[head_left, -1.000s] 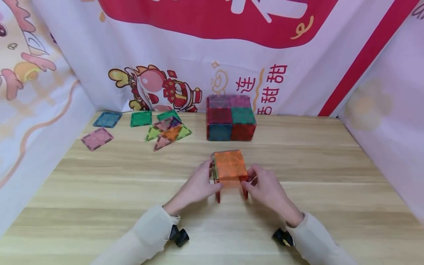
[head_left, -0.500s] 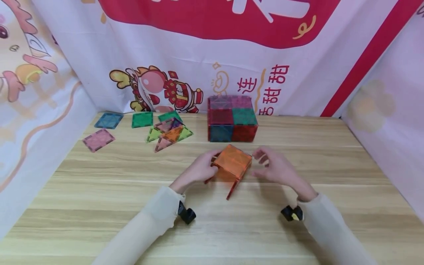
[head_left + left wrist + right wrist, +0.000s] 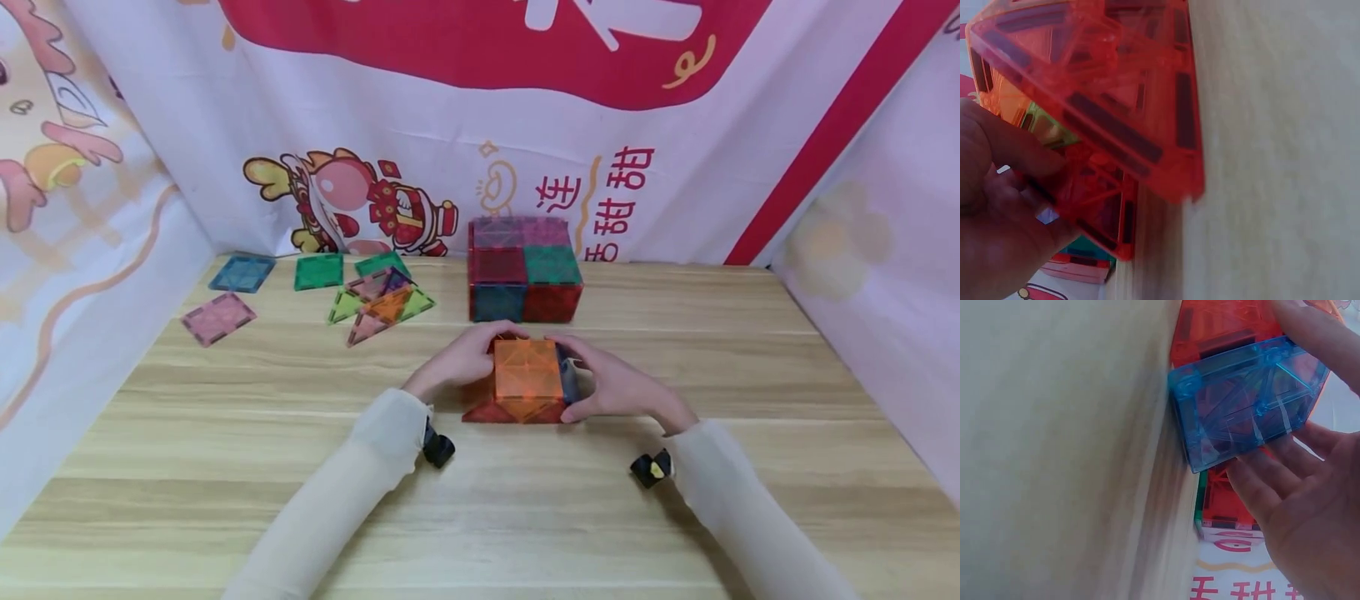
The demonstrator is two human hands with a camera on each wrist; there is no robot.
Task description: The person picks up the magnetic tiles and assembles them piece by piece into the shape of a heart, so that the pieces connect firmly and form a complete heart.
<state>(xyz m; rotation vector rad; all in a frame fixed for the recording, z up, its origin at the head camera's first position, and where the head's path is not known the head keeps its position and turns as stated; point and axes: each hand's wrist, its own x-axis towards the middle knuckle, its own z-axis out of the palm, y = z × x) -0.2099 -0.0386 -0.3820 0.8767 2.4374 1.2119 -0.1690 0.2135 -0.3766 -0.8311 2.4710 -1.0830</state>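
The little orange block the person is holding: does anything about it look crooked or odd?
A little. On the small cube, held between the left hand and right hand, a red triangular tile slants out from the bottom edge onto the table instead of standing flush. The big block behind looks square and tidy.

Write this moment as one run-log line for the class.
left hand: holds small translucent plastic tile cube with orange top | right hand: holds its blue side | cube: on wooden table | behind: larger multicoloured tile box
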